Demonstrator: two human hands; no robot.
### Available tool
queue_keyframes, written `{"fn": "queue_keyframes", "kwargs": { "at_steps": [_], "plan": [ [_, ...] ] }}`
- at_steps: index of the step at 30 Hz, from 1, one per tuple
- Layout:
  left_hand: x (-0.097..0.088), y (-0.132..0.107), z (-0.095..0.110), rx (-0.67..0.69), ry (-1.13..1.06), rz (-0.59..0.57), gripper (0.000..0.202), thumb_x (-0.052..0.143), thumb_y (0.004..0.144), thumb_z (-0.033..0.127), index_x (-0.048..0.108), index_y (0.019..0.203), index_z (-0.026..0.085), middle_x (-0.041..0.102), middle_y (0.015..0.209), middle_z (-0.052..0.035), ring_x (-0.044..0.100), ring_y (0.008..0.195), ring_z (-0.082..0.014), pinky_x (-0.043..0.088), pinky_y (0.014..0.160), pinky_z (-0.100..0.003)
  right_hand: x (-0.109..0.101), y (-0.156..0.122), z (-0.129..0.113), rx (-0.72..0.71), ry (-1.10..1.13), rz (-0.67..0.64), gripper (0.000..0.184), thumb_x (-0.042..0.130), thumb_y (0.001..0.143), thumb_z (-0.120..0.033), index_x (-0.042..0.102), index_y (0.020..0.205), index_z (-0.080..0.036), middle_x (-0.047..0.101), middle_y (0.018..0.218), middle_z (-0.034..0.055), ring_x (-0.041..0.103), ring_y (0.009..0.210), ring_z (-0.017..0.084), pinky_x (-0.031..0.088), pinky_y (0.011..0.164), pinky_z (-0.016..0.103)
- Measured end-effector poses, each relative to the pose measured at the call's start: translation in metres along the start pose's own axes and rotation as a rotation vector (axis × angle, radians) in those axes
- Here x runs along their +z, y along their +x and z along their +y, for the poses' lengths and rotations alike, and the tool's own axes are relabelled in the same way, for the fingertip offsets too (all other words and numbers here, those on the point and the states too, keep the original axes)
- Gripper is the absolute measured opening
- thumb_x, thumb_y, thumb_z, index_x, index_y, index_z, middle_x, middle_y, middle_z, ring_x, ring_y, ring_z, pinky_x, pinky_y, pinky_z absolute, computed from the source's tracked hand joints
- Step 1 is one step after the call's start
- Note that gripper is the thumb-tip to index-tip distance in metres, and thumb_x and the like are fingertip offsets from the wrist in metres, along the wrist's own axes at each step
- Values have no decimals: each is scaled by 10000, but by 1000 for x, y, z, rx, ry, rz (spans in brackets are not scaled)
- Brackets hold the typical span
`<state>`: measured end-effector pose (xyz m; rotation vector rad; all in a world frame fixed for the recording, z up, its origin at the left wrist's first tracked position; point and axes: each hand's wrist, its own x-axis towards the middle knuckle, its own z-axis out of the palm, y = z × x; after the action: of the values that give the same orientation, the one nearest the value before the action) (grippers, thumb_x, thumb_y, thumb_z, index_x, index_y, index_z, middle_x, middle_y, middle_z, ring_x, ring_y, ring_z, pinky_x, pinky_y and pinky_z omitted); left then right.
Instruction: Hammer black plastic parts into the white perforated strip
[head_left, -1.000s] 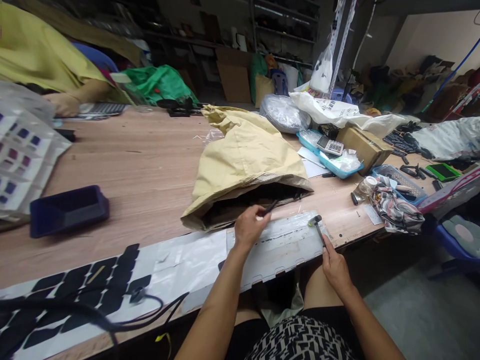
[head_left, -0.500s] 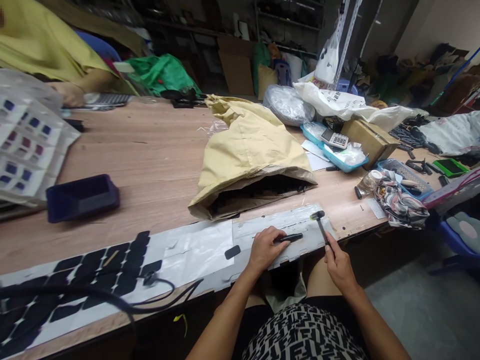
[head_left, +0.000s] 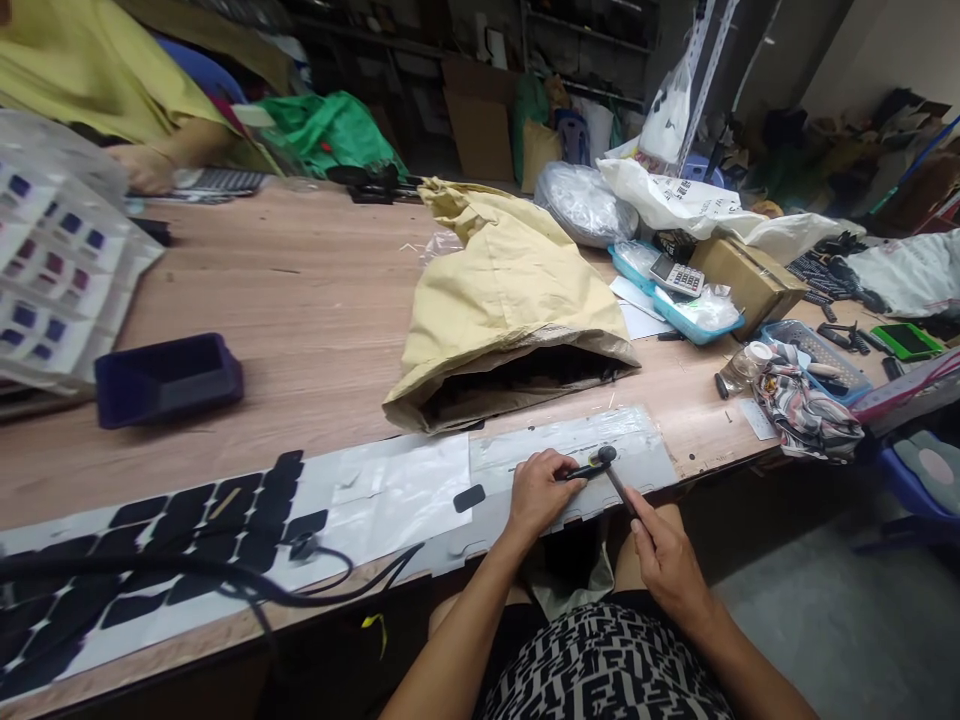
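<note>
My left hand (head_left: 538,488) pinches a thin black strip (head_left: 583,470) and presses it flat on the white sheet (head_left: 525,452) at the table's near edge. My right hand (head_left: 660,550) grips the handle of a small hammer (head_left: 609,466), whose head rests on the right end of the strip. An open yellow sack (head_left: 502,300) lies just behind the sheet, its dark mouth facing me. A small black piece (head_left: 468,498) lies on the sheet to the left of my left hand.
Black cut pieces (head_left: 187,540) and a black cable (head_left: 225,585) cover the near left. A dark blue tray (head_left: 166,377) sits at the left. A calculator (head_left: 677,276), cardboard box (head_left: 750,282), baskets and a patterned cloth (head_left: 806,410) crowd the right. Another person's hand (head_left: 142,165) works far left.
My left hand drew the black strip out of the sack's mouth and laid it on the sheet. The hammer head came down and leftward onto the strip's end.
</note>
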<state>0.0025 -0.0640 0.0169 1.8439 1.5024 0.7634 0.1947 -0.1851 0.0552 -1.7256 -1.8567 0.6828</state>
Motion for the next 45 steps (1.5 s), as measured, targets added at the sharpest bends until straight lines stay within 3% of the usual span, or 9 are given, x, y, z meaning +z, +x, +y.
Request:
{"fn": "queue_keyframes", "kwargs": {
  "at_steps": [12, 17, 25, 28, 31, 34, 37, 41, 45],
  "plan": [
    [0, 1, 1, 10, -8, 10, 81, 707, 708, 230, 701, 788, 238, 653, 787, 12, 588, 839, -188, 402, 803, -320, 5, 2, -11, -43, -71, -35, 488, 345, 986, -239, 422, 1468, -232, 620, 1325, 52, 626, 1150, 178, 490, 1020, 313],
    [0, 0, 1, 19, -1, 17, 57, 709, 712, 241, 703, 769, 236, 666, 793, 7, 590, 842, -190, 390, 826, -335, 5, 4, -4, -37, -135, -10, 476, 364, 982, -240, 452, 1449, -255, 645, 1290, 45, 641, 1120, 177, 515, 967, 286],
    [-2, 0, 0, 77, -38, 18, 97, 701, 725, 285, 690, 804, 229, 669, 827, -13, 591, 843, -201, 404, 826, -352, -18, 20, 32, 223, -335, 113, 492, 345, 980, -309, 430, 1463, -280, 702, 1183, 68, 700, 991, 228, 554, 792, 300],
    [-8, -16, 4, 168, -208, -24, 160, 666, 752, 351, 674, 830, 212, 647, 799, -27, 568, 728, -169, 436, 706, -305, -13, 23, 45, 281, -389, 133, 511, 336, 977, -311, 392, 1484, -285, 743, 1054, 68, 727, 828, 226, 550, 690, 294],
    [-10, -52, 5, 207, -315, -137, 198, 623, 781, 399, 662, 827, 211, 639, 752, -35, 550, 653, -156, 429, 607, -279, -5, 22, 53, 274, -382, 151, 521, 312, 981, -304, 366, 1498, -273, 748, 1019, 78, 726, 798, 226, 539, 676, 292],
    [2, -92, -2, 134, -321, -287, 177, 622, 785, 390, 673, 837, 228, 642, 695, -20, 552, 604, -147, 430, 582, -269, -2, 22, 55, 274, -364, 150, 521, 291, 988, -315, 363, 1501, -262, 749, 1001, 85, 724, 811, 233, 536, 699, 302],
    [25, -117, -21, -52, -312, -308, 180, 616, 782, 393, 670, 832, 229, 578, 598, 10, 525, 553, -137, 417, 557, -257, -2, 22, 54, 264, -360, 152, 522, 278, 990, -315, 367, 1500, -244, 738, 1057, 96, 721, 846, 238, 536, 721, 308],
    [51, -116, -48, -279, -212, -252, 326, 562, 803, 468, 685, 929, 194, 562, 591, 12, 557, 597, -161, 411, 584, -268, -3, 22, 54, 251, -367, 164, 523, 293, 984, -304, 374, 1497, -243, 737, 1057, 91, 720, 847, 230, 540, 725, 300],
    [37, -103, -37, -286, -121, -436, 431, 624, 754, 434, 684, 1092, 173, 636, 639, 5, 608, 652, -181, 408, 610, -268, -2, 22, 55, 257, -375, 172, 522, 303, 981, -294, 371, 1497, -263, 745, 1028, 84, 725, 821, 223, 547, 714, 292]
  ]
}}
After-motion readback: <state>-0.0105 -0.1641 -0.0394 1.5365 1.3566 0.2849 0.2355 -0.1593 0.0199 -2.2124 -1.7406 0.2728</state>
